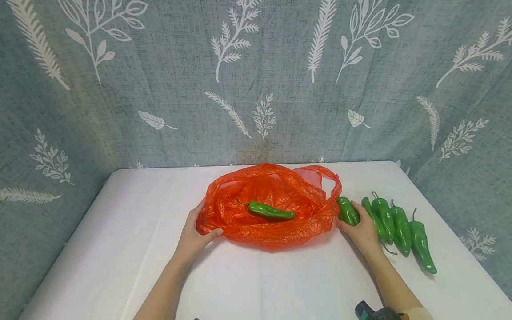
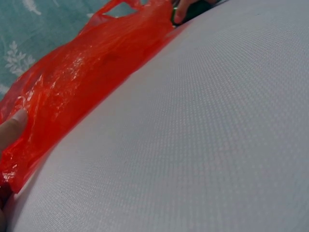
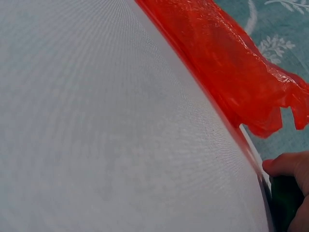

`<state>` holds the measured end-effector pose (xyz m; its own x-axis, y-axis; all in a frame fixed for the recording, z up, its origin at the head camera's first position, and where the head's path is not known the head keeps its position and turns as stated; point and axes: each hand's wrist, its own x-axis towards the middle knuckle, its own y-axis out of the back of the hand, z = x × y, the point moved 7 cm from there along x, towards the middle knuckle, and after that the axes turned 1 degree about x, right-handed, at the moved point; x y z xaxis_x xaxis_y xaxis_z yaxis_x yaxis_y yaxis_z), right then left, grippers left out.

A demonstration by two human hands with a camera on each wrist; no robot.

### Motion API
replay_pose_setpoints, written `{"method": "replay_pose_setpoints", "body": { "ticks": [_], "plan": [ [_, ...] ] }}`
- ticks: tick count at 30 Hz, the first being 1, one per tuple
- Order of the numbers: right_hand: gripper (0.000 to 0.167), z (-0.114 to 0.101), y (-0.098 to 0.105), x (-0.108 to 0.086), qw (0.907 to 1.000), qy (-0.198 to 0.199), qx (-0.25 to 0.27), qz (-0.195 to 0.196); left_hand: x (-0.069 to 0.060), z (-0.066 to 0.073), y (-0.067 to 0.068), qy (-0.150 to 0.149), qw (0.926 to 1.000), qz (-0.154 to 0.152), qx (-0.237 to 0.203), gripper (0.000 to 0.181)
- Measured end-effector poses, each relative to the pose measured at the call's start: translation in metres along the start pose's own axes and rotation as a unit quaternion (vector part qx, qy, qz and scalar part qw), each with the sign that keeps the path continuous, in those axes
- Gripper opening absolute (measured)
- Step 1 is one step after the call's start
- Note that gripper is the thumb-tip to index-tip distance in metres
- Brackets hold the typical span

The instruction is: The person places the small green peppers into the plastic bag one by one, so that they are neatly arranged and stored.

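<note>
1. I have the left hand (image 1: 194, 238) gripping the bag (image 1: 264, 234), mid-frame, thumb nearest me.
2. The right hand (image 1: 363, 229), right of centre, holds a green pepper (image 1: 346, 210), forearm slanting from lower right.
3. Another pepper (image 1: 269, 210) lies inside the bag.

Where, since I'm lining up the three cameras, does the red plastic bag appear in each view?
Head: the red plastic bag sits near the middle, a little below mid-height.
Left wrist: it slants across the upper left, from the lower part of the left edge to the top edge.
Right wrist: it fills the upper right, running from the top edge to the right edge.
Shared landmark: the leaf-patterned cloth, behind it in all three.
</note>
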<state>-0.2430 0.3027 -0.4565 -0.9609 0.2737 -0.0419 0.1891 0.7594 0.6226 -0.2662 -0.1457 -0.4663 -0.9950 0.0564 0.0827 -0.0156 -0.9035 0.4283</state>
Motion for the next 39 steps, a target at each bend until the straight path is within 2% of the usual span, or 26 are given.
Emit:
{"method": "replay_pose_setpoints", "body": {
  "ticks": [6,15,25,32,39],
  "plan": [
    [0.083,-0.001,0.003,0.001,0.9997,-0.006,0.017,0.018,0.0,0.001,0.0,-0.001,1.0,0.0,0.001,0.094],
    [0.082,-0.006,0.012,-0.003,0.997,-0.016,0.034,0.068,0.0,-0.001,-0.001,0.009,1.0,-0.001,-0.003,0.095],
    [0.08,-0.014,0.024,-0.003,0.9938,0.009,0.05,0.099,0.0,0.002,0.0,0.0,1.0,-0.001,-0.004,0.094],
    [0.079,-0.018,0.036,-0.006,0.9913,0.002,0.038,0.126,0.002,-0.001,0.0,0.001,1.0,0.0,-0.006,0.094],
    [0.079,-0.033,0.049,-0.012,0.9897,0.036,0.045,0.131,0.0,0.0,0.0,-0.006,0.9999,0.002,-0.012,0.094]
  ]
}}
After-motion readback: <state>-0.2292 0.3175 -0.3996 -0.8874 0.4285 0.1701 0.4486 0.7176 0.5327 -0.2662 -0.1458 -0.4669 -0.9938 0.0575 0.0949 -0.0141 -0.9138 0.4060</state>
